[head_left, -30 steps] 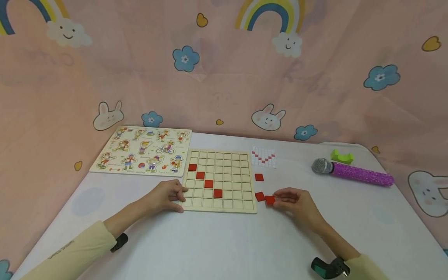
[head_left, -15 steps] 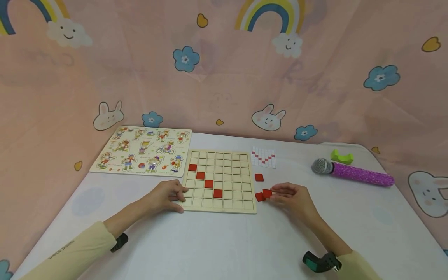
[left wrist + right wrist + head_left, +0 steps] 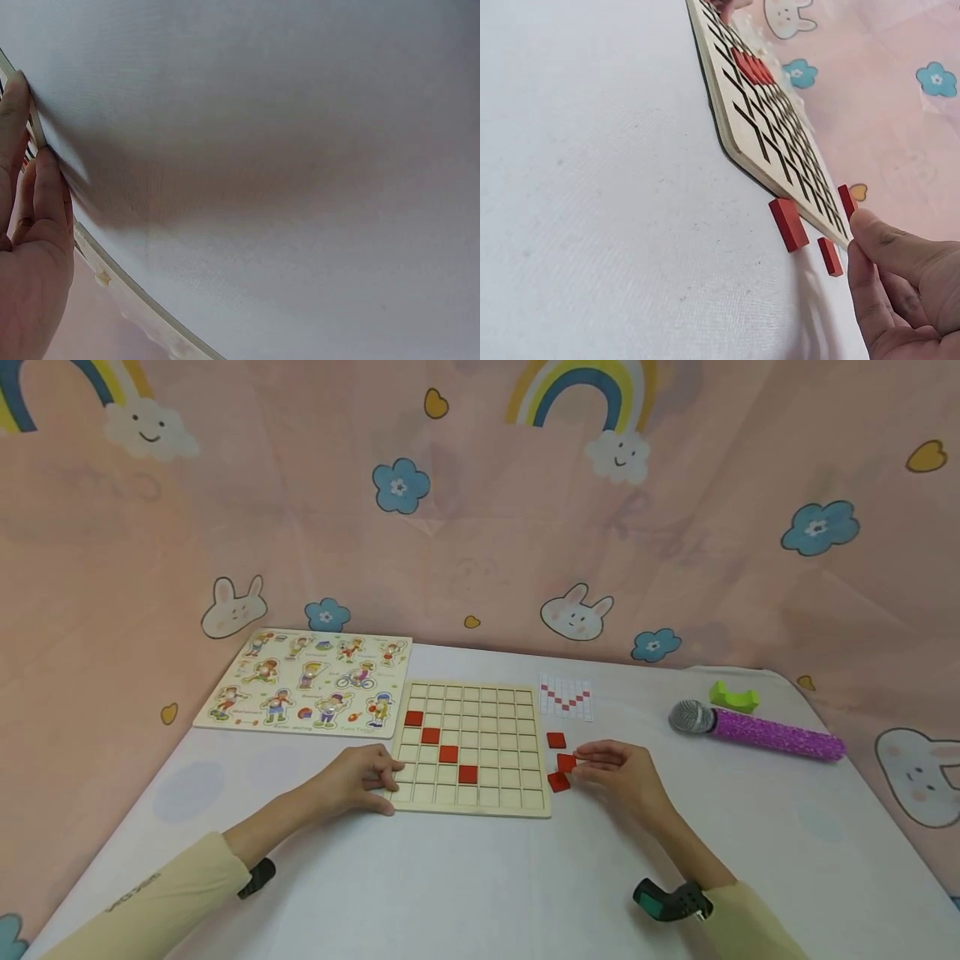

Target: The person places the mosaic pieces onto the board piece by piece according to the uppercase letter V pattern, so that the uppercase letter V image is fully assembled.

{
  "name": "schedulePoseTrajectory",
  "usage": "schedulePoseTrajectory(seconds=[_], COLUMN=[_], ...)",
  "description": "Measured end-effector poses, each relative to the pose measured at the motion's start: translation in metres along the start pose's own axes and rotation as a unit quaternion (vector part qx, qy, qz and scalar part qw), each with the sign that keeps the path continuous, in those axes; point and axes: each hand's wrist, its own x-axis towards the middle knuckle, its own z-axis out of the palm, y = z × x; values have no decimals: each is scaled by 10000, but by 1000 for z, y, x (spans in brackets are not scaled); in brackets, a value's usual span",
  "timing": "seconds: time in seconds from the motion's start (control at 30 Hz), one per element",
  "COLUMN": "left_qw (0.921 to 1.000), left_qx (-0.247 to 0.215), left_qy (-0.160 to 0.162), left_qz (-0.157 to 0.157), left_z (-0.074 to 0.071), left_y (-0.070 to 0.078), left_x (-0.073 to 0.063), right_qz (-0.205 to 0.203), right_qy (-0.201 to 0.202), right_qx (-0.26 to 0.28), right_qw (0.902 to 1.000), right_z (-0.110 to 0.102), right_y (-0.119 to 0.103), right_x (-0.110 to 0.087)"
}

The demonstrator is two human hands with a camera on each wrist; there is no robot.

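Observation:
A wooden grid board (image 3: 510, 720) lies flat, with several red square tiles (image 3: 448, 754) set in a diagonal across its cells. My left hand (image 3: 356, 781) holds the board at its near left corner, thumb and curled fingers along the edge. To the board's right, my right hand (image 3: 622, 777) pinches a red tile (image 3: 566, 763) between thumb and fingertips. In the right wrist view this held tile (image 3: 847, 201) shows at the thumb tip. Two loose red tiles rest on the table near it, one farther back (image 3: 556, 740) and one closer (image 3: 558, 782).
Behind the loose tiles is a pattern card (image 3: 566, 697) with a red V of squares. A picture puzzle board (image 3: 303, 681) sits at the back left. A purple glittery microphone (image 3: 772, 733) and a green curved block (image 3: 733, 696) lie at the right.
My right hand has moved left and farther back with the pinched tile, past the nearer loose tile. The left hand stays on the board's corner.

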Motion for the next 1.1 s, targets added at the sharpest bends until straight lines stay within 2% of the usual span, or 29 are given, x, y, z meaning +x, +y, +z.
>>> schedulePoseTrajectory(seconds=[0.2, 0.57, 0.83, 1.1], left_qw=[10000, 10000, 10000, 10000], left_qx=[-24, -14, -32, 2], left_qy=[-17, -22, -11, 16], left_qz=[-34, 15, -77, -76], left_z=[0, 0, 0, 1], left_y=[0, 0, -2, -2], left_x=[1, 1, 1, 1], right_qz=[55, 103, 168, -75], right_qy=[-68, -204, -151, -213], right_qx=[-47, 234, 237, 359], right_qw=[10000, 9995, 9995, 9991], right_z=[4, 19, 32, 48], right_y=[-3, -10, -12, -17], right_x=[7, 15, 22, 27])
